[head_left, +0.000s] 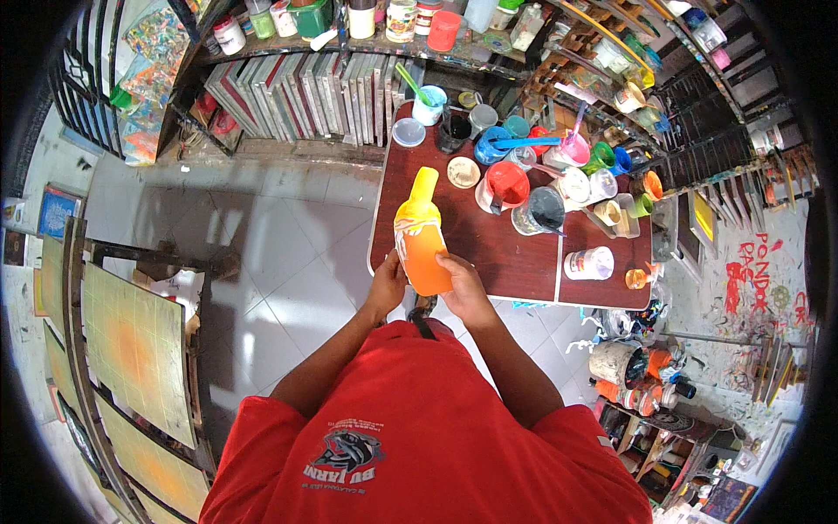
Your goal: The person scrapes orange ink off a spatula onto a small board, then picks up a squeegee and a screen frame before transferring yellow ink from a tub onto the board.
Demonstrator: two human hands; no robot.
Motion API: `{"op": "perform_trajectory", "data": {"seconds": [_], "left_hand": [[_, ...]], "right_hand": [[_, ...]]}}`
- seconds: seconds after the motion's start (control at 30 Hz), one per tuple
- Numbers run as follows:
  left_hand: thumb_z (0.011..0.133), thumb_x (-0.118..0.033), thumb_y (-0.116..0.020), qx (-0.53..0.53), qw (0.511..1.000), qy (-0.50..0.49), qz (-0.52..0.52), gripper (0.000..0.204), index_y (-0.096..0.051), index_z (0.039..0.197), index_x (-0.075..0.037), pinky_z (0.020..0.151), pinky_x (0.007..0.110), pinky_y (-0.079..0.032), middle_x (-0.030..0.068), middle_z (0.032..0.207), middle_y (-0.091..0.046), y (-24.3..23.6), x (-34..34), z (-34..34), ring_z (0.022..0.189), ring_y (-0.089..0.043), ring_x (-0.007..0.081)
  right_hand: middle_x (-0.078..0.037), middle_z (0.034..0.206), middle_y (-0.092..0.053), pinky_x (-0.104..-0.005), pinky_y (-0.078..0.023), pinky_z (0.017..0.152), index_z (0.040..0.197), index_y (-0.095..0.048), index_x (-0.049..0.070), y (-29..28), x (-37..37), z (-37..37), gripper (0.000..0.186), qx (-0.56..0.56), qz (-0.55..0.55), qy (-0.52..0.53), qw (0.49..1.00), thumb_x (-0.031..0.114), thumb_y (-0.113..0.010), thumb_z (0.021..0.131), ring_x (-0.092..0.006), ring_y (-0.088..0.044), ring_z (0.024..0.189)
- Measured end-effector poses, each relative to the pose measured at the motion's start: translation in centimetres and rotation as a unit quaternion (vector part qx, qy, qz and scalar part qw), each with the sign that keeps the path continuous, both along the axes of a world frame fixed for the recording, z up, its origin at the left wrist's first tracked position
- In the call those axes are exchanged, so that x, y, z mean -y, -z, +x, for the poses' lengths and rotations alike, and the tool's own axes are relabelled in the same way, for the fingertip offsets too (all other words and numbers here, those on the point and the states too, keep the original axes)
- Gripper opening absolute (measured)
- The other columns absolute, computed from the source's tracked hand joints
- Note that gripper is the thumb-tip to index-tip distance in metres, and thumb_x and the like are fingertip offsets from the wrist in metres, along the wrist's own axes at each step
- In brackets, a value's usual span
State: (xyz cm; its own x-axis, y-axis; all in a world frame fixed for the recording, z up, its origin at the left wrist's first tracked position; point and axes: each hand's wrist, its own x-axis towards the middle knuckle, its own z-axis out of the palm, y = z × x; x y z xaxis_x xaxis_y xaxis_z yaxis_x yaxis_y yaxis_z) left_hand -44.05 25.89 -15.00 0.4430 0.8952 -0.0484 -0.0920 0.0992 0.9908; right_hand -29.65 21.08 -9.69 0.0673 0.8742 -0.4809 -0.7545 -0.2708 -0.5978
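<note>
Between my two hands I hold an orange plastic tub (428, 262), tilted above the near edge of the dark red table. White and yellow paint is smeared around its far end. From that end sticks a flat yellow piece (423, 186), like a paint-covered spatula; its lower part is hidden. My left hand (390, 286) grips the tub's left side, its fingertips partly hidden. My right hand (463, 284) is closed on the right side with the thumb on top. Right of the tub, a red-filled pot (504, 185) and a clear tub of dark grey paint (538, 211) stand on the table.
Several more paint pots crowd the back right of the table (406, 218), with a round beige lid (463, 172) beside them. A white tub (589, 263) lies near the right front. Printing frames (305, 96) fill the shelf behind; large panels (140, 349) stand in a rack at left.
</note>
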Motion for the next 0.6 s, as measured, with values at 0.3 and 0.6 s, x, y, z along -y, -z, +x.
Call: {"op": "perform_trajectory", "data": {"seconds": [0.3, 0.6], "left_hand": [[0.098, -0.012, -0.041, -0.172, 0.981, 0.077, 0.038, 0.011, -0.047, 0.097, -0.003, 0.064, 0.032, -0.042, 0.0051, 0.076, -0.048, 1.1, -1.1, -3.3, 0.071, -0.046, 0.0149], [0.098, -0.016, -0.042, -0.194, 0.973, 0.066, 0.104, 0.016, -0.048, 0.101, -0.001, 0.064, 0.033, -0.042, 0.0126, 0.073, -0.046, 0.4, -0.7, -7.0, 0.068, -0.047, 0.0197]], "right_hand": [[-0.010, 0.101, -0.063, -0.0367, -0.049, 0.084, 0.108, -0.057, -0.001, -1.7, -0.8, 0.4, 0.025, -0.054, -0.011, 0.002, 0.998, 0.015, -0.055, 0.089, -0.0218, -0.062, 0.093], [-0.012, 0.104, -0.062, -0.0373, -0.051, 0.083, 0.111, -0.054, -0.002, -4.3, -2.7, 1.9, 0.026, -0.046, -0.016, -0.007, 0.999, 0.014, -0.054, 0.090, -0.0235, -0.063, 0.091]]}}
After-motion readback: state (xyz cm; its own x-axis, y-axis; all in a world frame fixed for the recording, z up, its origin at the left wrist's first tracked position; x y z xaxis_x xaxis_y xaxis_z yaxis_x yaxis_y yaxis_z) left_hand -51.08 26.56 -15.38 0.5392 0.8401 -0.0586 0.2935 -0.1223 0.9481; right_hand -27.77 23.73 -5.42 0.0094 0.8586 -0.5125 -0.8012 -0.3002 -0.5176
